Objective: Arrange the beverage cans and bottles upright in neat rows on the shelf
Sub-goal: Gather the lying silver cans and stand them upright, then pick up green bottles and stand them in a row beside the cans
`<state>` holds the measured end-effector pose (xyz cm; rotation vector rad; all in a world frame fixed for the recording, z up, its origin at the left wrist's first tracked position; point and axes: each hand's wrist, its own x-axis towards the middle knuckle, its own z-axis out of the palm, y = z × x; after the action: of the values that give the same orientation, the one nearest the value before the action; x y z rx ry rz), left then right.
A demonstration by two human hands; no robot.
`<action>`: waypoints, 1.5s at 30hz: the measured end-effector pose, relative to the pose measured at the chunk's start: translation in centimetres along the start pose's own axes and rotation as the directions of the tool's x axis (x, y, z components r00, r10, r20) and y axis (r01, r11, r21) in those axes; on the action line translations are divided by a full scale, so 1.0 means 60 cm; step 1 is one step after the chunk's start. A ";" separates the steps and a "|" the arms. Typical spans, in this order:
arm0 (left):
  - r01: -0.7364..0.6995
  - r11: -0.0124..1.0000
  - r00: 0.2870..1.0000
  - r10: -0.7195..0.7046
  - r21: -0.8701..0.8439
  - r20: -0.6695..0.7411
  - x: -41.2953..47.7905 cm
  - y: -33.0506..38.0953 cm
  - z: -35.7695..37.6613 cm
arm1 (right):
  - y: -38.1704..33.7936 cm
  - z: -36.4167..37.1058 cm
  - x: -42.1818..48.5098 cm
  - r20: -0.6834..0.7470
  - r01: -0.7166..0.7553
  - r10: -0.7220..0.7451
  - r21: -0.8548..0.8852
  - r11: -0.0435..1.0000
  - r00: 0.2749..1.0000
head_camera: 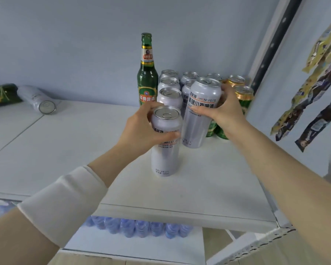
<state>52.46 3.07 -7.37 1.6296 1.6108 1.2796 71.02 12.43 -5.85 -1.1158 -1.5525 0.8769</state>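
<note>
Looking down from the head cam, both hands are at the drinks cluster on the R part of the white shelf (75, 150).

The left hand (139, 131) grips the front white can (165, 155) near its top, w/ fingers (153, 107) curled round the back and the thumb across the label. That can stands upright on the shelf, just in front of a column of three rear white cans (169, 95).

The right hand (225, 113) grasps a second white can (199, 121) high on its body, thumb on the label side and fingers wrapped round the far side. This can leans slightly, top toward the R. Its btm is at shelf level just R of the front can, but can't tell if it actually rests there. More white tops show behind it.

Green cans (244, 94) w/ gold rims stand at the far R, partly hidden by the right hand.

A green bottle (147, 81) stands upright at the back, just L of the white cans.

Far L on the shelf, a lying white can (38, 101) is on its side, end toward the cam, just beside a lying green bottle (2, 94) cut off by the frame edge.

A white sleeve (65, 203) covers the L forearm.

On the shelf below, a row of water bottles (141, 227). Snack packets (313, 88) hang on the R side.
</note>
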 end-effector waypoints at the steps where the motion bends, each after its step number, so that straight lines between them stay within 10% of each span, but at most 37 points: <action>1: 0.002 1.000 1.000 -0.002 -0.005 -0.009 -0.001 -0.004 0.001 | 0.010 0.005 0.002 0.002 0.006 -0.006 0.000 1.000 1.000; 34: 0.018 0.995 0.995 -0.009 0.100 -0.096 0.024 -0.014 0.030 | 0.072 0.026 -0.001 0.070 0.045 -0.039 -0.094 0.995 0.997; 45: -0.124 0.852 0.991 0.127 0.509 0.029 -0.007 0.005 -0.111 | -0.104 0.052 -0.047 -0.057 0.199 -0.291 -0.603 0.772 0.955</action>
<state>46.89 0.92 -4.39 2.0719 1.9952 0.9575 66.78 7.76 -1.74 -1.3291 -1.8519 0.1047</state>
